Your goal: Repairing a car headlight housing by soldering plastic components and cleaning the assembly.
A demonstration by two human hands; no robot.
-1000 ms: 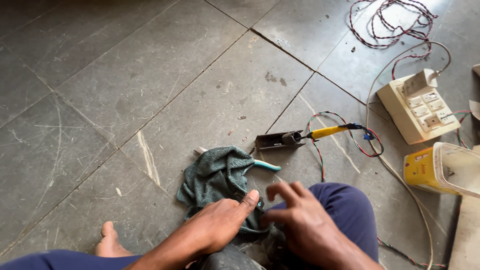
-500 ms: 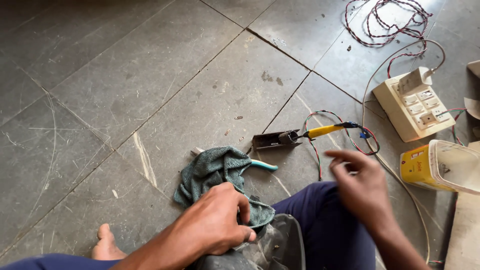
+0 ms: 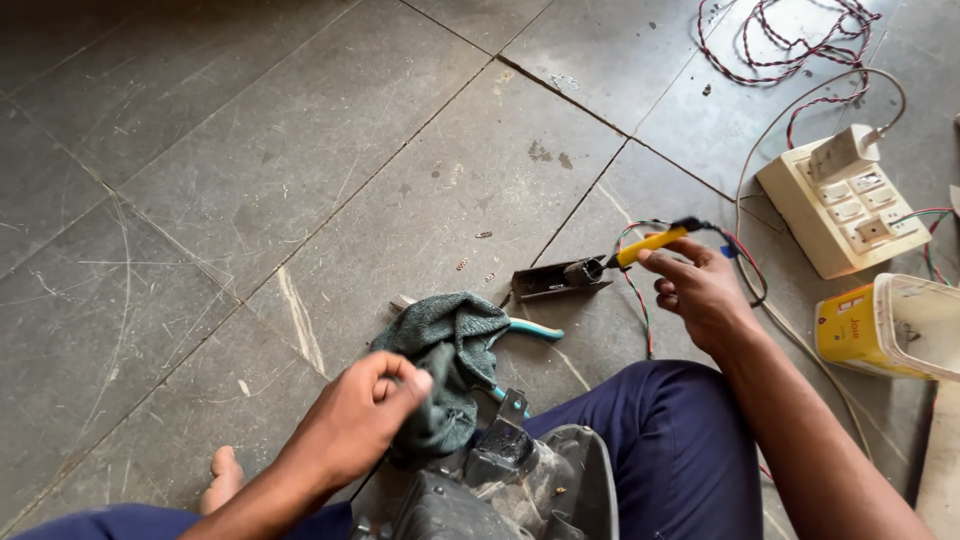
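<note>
My right hand (image 3: 695, 290) reaches out over the floor and its fingertips touch the yellow handle of a soldering iron (image 3: 640, 248), which rests in a dark metal stand (image 3: 550, 282). My left hand (image 3: 360, 418) is closed on a green-grey cloth (image 3: 452, 350) in front of my knee. Below the cloth a dark grey appliance with a clear part (image 3: 510, 485) lies on my lap. Teal-handled pliers (image 3: 530, 328) lie partly under the cloth.
A cream switch board with a plug (image 3: 845, 200) lies at the right, with red and black twisted wires (image 3: 790, 45) coiled beyond it. A yellow and clear plastic box (image 3: 895, 328) stands at the right edge. My bare foot (image 3: 222, 478) rests on the grey stone tiles.
My right hand left the lap and moved forward and right to the soldering iron's handle. My left hand closed on the cloth and the appliance came into view.
</note>
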